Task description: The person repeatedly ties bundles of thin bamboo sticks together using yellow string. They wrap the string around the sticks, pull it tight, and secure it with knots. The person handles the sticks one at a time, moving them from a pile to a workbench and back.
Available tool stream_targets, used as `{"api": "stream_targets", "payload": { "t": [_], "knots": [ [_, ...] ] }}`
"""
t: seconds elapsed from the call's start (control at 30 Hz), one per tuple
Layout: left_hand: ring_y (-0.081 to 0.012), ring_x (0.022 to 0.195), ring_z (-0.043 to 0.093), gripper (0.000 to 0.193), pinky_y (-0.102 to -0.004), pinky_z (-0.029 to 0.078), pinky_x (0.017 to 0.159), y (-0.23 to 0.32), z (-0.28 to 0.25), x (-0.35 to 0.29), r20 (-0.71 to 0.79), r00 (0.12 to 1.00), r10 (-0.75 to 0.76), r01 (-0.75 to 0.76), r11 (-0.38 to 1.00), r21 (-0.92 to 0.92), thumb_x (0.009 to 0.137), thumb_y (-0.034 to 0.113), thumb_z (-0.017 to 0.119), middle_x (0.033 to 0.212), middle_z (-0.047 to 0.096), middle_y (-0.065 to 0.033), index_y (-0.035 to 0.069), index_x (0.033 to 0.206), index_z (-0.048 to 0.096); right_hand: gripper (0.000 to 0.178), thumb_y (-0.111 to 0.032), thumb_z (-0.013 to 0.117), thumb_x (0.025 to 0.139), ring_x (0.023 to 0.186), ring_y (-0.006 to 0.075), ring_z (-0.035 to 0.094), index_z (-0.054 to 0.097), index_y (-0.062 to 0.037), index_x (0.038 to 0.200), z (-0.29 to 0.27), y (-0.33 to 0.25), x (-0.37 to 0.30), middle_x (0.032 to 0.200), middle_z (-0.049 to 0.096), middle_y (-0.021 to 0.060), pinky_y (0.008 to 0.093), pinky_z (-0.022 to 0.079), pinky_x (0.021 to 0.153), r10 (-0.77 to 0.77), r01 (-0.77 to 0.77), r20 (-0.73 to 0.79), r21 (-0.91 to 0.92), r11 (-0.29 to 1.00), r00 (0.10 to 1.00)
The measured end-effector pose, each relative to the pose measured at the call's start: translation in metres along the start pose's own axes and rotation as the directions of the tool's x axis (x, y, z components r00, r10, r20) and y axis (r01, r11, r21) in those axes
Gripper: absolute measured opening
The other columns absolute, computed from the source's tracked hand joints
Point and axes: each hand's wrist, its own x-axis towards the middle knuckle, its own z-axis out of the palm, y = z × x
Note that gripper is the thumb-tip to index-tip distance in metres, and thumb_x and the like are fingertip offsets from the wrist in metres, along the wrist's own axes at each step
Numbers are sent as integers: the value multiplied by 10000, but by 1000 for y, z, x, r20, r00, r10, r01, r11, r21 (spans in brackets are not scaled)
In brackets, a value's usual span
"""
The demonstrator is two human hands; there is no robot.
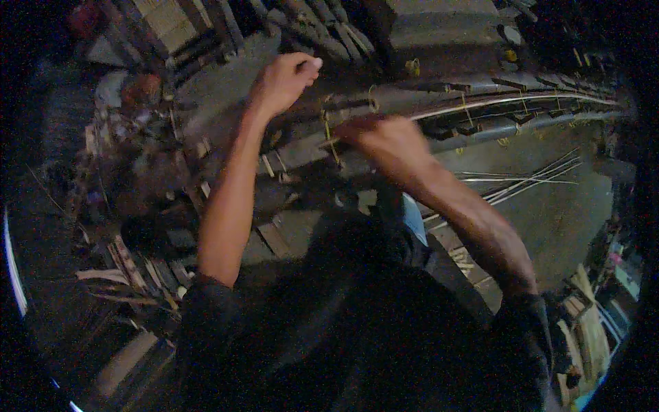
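My left hand [283,84] is raised above the far side of the work, its fingers curled together in a pinch. Whatever they hold, if anything, is too small to name. My right hand [395,143] reaches over a long, dark, tube-like frame [494,127], with its fingers drawn together beside a yellow tie [328,127]. Blur and shadow hide what those fingertips grip. A thin, pale rod [501,101] runs along the frame from the far right and passes behind my right hand. Several yellow ties loop around the frame and rod.
Several thin, light rods [528,173] lie crossed on a grey surface [549,220] to the right. Wood strips [130,271] are scattered at the lower left. Wooden pieces [171,24] are piled at the far left, and a block-like object [439,24] stands at the back.
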Motion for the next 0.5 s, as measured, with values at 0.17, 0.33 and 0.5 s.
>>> {"api": "stream_targets", "payload": {
  "t": [0.17,0.33,0.5],
  "knots": [
    [-293,831,671,290,-398,517,758,3,12,-108,163,985,-52,29,990,138,911,290,573,888,683,-163,46,1051,648,303,-63,657,759,861,236,649,630,-80,1060,66,-43,-110,982,655,120,365,522,729,403,-484,333,794,368,852],
    [-363,863,615,297,-451,494,813,-55,84,-115,79,994,75,-99,925,367,904,230,546,978,654,-190,87,1156,612,298,-97,664,786,842,197,631,610,-61,1077,196,-15,-63,992,655,96,348,514,750,398,-295,134,878,376,907],
    [-351,859,624,192,-429,513,756,-56,83,-124,-64,945,321,-267,868,419,882,177,547,898,646,-144,61,1013,624,265,-203,631,830,861,226,640,620,-67,1058,-70,-92,-45,1019,658,115,365,524,762,83,-95,94,125,988,992]
  ]
}}
